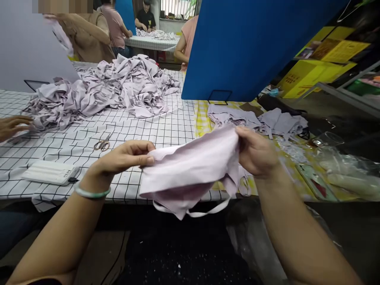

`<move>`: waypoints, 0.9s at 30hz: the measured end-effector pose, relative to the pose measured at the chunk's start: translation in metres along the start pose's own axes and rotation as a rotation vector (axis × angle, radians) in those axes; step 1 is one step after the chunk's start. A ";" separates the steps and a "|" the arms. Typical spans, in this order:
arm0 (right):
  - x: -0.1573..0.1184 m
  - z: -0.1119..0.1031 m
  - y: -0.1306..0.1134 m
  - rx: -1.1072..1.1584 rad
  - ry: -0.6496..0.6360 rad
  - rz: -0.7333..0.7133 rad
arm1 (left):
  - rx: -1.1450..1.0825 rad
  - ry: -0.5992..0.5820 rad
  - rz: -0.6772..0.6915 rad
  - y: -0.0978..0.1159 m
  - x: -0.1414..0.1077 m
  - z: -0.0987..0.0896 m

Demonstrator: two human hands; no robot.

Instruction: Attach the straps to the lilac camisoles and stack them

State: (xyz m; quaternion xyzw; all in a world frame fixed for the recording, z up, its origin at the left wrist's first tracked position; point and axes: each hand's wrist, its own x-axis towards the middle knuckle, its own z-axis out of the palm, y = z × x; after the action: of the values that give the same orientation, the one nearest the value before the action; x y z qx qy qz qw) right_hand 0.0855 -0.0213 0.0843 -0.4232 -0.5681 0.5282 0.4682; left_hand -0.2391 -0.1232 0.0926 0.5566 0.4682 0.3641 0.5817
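A pale lilac cloth piece with thin straps (190, 170) is stretched between my two hands, above the table's front edge. My left hand (127, 156), with a bangle on its wrist, pinches the piece's upper left corner between thumb and fingers. On the other side, my right hand (258, 152) grips the upper right corner; its fingertips are partly hidden behind the fabric. The lower part of the piece hangs loose, with straps dangling below. Small scissors (103, 143) lie on the table beyond my left hand.
A large heap of similar cloth pieces (127, 87) covers the table's back left. Another person's hand (13, 126) reaches in from the left. A white power bank (50, 172), a blue panel (237, 51), a smaller cloth pile (261, 118) and a phone (316, 182) surround my workspace.
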 end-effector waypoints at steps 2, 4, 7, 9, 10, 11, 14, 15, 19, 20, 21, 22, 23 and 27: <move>0.017 0.001 0.030 -0.098 0.026 0.022 | 0.071 0.144 0.042 -0.021 0.013 -0.002; 0.019 -0.005 0.060 -0.287 0.106 -0.003 | 0.253 0.374 0.064 -0.051 0.023 0.002; -0.004 -0.016 0.093 -0.608 0.111 -0.063 | 0.617 0.591 0.067 -0.097 0.020 0.021; -0.026 -0.013 0.105 -0.791 -0.044 -0.139 | 0.794 0.572 0.027 -0.119 0.013 0.039; -0.034 -0.007 0.109 -0.890 -0.123 -0.197 | 0.868 0.563 -0.008 -0.125 0.011 0.047; -0.039 0.001 0.112 -0.996 -0.182 -0.264 | 0.933 0.560 -0.045 -0.129 0.010 0.055; -0.033 0.030 0.118 -1.323 -0.249 -0.406 | 1.072 0.581 -0.113 -0.130 0.021 0.068; -0.026 0.037 0.119 -1.401 -0.242 -0.425 | 1.103 0.595 -0.118 -0.129 0.027 0.069; -0.001 0.034 0.105 -1.444 -0.046 -0.463 | 1.159 0.655 -0.104 -0.121 0.045 0.059; -0.001 0.027 0.097 -1.400 0.034 -0.466 | 1.142 0.672 -0.095 -0.117 0.043 0.056; -0.006 0.018 0.087 -1.343 0.109 -0.468 | 1.110 0.690 -0.079 -0.112 0.038 0.053; -0.013 0.008 0.075 -1.275 0.174 -0.468 | 1.066 0.691 -0.051 -0.105 0.028 0.050; -0.024 -0.002 0.063 -1.204 0.224 -0.453 | 1.012 0.674 -0.017 -0.097 0.015 0.048; -0.075 -0.032 0.029 -0.944 0.123 -0.186 | 0.735 0.355 0.097 -0.054 -0.054 0.044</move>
State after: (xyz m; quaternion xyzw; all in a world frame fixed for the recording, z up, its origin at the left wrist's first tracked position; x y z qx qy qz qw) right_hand 0.1317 -0.0854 0.0495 -0.5672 -0.7523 0.1427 0.3031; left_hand -0.2185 -0.1941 0.0439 0.6773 0.6333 0.2900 0.2368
